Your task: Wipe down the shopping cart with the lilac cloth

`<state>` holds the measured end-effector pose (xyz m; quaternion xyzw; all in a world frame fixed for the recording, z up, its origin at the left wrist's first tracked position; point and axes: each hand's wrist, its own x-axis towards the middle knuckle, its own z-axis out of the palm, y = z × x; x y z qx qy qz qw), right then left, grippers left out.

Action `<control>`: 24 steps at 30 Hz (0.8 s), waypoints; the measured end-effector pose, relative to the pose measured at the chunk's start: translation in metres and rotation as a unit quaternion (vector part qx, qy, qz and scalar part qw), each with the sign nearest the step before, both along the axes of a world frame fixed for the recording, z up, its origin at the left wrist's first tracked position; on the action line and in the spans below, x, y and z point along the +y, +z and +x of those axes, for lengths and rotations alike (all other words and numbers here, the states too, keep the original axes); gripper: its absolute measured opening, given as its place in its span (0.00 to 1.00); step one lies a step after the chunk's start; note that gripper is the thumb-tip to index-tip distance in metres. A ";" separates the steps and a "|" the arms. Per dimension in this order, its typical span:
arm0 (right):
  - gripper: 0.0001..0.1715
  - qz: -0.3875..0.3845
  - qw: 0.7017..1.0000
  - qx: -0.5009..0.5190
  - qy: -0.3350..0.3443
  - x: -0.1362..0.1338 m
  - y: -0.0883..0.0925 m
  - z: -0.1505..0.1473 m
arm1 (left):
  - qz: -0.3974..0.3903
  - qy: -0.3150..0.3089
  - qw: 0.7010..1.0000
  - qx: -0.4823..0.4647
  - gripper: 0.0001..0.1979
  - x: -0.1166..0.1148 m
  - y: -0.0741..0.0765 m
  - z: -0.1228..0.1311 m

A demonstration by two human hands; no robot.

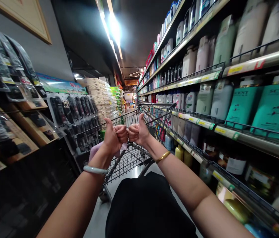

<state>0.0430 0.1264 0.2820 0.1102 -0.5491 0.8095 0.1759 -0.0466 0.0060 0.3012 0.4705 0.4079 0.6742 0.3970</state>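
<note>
My left hand [114,134] is closed in a fist with the thumb pointing up, and a pale bangle [95,170] circles that wrist. Beside it my right hand [139,129] makes the same thumbs-up fist, with a gold bangle [163,156] on its wrist. The knuckles of both fists meet or nearly meet; neither holds anything visible. Just beyond them stands a black wire shopping cart [129,163]. A light purple cloth or bag [95,152] shows at the cart's left side, partly behind my left hand.
Shelves [193,79] of bottles line the right side, with large teal bottles [275,107] nearby. On the left hang packaged brushes or combs [72,109] and belts [3,49]. Stacked cartons [101,96] stand farther down the aisle. Pale floor [97,211] shows below the cart.
</note>
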 end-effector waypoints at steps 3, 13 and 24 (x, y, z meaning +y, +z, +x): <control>0.49 0.003 1.000 0.003 0.011 0.000 0.003 -0.005 | 0.009 -0.005 1.000 0.005 0.41 0.000 0.001 -0.005; 0.48 0.031 0.999 0.005 0.004 -0.006 -0.015 -0.021 | 0.005 -0.006 1.000 -0.016 0.40 -0.008 -0.016 -0.020; 0.33 0.624 0.656 -0.019 -0.424 -0.033 -0.033 -0.105 | -0.109 0.384 0.782 0.479 0.44 -0.054 -0.026 -0.108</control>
